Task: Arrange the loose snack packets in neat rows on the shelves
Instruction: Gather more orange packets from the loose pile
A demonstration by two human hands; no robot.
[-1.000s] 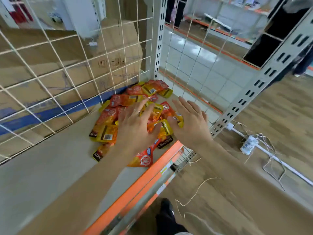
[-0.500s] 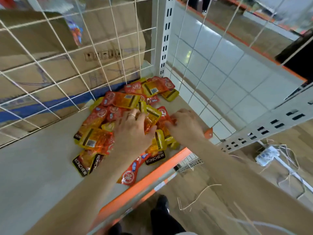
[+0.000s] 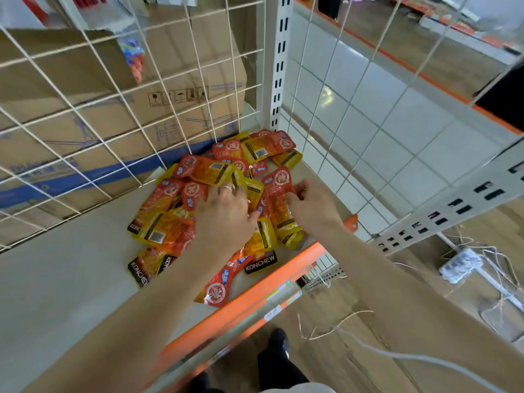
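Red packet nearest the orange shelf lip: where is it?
Head view, centre: the red packet lies flat just short of the orange shelf lip, right beside the left forearm.

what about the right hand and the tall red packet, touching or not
Touching: the head view shows the right hand pinching the red packet at its right edge, no gap.

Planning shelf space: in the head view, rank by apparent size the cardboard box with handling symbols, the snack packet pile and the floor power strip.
1. cardboard box
2. snack packet pile
3. power strip
The box is farther off yet looks largest.
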